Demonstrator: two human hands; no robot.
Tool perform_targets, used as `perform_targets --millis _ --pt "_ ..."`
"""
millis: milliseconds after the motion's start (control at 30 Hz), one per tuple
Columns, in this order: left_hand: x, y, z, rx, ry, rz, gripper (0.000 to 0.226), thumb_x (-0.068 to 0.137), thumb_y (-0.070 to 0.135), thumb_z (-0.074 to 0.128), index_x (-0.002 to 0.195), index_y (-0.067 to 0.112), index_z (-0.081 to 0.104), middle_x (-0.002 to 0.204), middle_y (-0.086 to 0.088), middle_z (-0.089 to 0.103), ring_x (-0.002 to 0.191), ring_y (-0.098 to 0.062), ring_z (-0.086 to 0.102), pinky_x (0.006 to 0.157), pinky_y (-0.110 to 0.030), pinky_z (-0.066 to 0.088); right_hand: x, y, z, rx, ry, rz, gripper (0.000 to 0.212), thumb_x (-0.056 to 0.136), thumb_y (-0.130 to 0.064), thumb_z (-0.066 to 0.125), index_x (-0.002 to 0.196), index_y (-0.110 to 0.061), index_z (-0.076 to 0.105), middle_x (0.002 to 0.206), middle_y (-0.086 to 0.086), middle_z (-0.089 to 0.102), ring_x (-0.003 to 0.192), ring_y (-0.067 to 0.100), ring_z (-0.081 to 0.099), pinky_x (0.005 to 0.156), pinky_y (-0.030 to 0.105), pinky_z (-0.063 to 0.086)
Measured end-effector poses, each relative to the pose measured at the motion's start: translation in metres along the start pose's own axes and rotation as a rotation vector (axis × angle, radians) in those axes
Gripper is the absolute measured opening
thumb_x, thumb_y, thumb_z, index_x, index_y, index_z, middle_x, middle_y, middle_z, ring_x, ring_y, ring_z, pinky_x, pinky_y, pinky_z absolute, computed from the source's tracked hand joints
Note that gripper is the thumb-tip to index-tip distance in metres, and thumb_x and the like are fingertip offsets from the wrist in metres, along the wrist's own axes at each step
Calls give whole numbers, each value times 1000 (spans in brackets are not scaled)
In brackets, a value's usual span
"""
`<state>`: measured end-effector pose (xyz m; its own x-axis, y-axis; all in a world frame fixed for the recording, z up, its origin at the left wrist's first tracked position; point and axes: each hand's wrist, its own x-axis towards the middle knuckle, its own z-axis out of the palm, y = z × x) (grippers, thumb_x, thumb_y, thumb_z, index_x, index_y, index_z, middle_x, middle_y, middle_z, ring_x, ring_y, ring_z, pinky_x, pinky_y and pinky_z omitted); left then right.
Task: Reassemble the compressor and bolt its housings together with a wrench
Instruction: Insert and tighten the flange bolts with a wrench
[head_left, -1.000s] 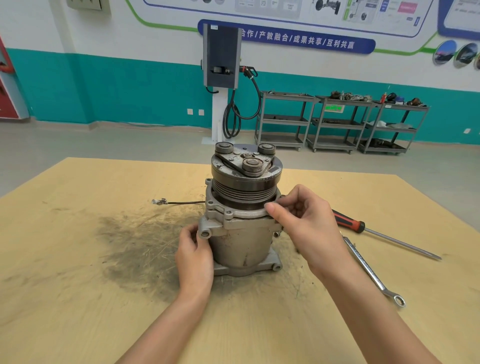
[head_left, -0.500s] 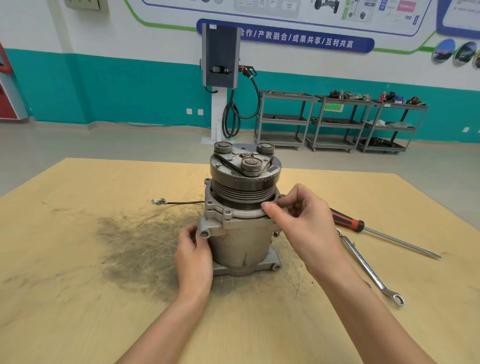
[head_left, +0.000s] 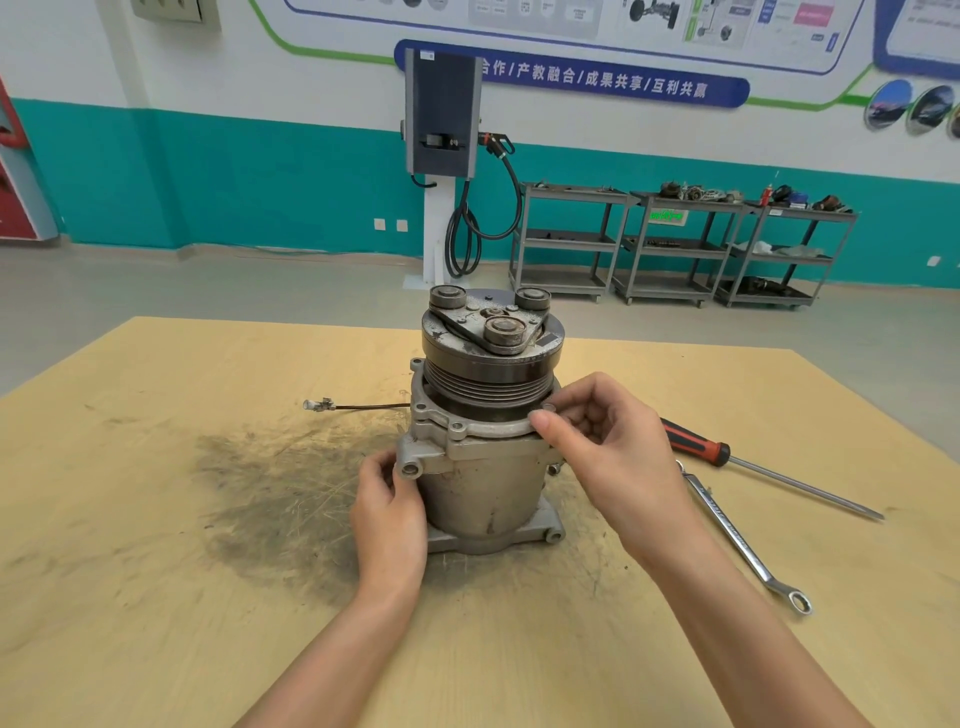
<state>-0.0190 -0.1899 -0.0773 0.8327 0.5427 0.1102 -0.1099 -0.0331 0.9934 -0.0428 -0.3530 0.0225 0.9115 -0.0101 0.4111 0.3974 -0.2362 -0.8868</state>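
The compressor (head_left: 483, 483) stands upright in the middle of the wooden table (head_left: 156, 597), its dark grooved pulley and clutch plate on top. My left hand (head_left: 389, 514) grips the lower housing on its left side, just under a mounting ear. My right hand (head_left: 602, 447) pinches a small bolt head (head_left: 548, 408) between thumb and fingers at the right rim of the upper housing flange. A silver wrench (head_left: 737, 540) lies on the table to the right of my right forearm.
A red-and-black handled screwdriver (head_left: 727, 457) lies beyond the wrench on the right. A thin black wire with a metal terminal (head_left: 319, 405) trails left from the compressor. A dark greasy smear covers the table left of it. Metal shelving racks stand far behind.
My right hand's fingers have shifted slightly on the bolt at the flange rim. The left hand and the compressor have stayed where they were.
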Motion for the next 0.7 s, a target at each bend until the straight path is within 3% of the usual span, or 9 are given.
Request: perform_targets --millis 100,267,400,500,700 --pt "0 0 1 2 7 3 14 100 17 45 105 19 59 96 9 63 90 -9 57 74 -32 38 0 0 -5 8 -60 10 9 88 -13 69 85 -21 67 64 -15 61 62 -1 52 55 13 41" --pt "1 -2 0 13 5 9 14 100 18 45 103 22 57 93 13 62 86 0 54 67 -23 38 2 2 3 -43 64 6 26 82 -19 77 71 -15 54 51 -12 48 53 4 40 53 18 35" --pt "1 -3 0 8 0 3 14 100 19 45 105 22 58 96 12 63 88 3 54 68 -25 38 1 1 -2 -6 -25 10 10 85 -16 73 83 -17 63 68 -6 58 64 5 50 59 19 42" --pt "1 -3 0 10 -3 -3 13 101 21 45 106 23 58 96 13 62 91 3 54 67 -22 38 0 0 -6 11 -72 12 8 89 -13 68 87 -21 68 69 -12 63 66 1 53 58 13 41" --pt "1 -3 0 -11 -10 -13 12 101 21 46 104 24 57 97 12 63 91 -1 56 70 -28 39 2 2 4 -14 59 15 23 82 -17 77 72 -16 56 54 -13 49 55 4 42 54 19 37"
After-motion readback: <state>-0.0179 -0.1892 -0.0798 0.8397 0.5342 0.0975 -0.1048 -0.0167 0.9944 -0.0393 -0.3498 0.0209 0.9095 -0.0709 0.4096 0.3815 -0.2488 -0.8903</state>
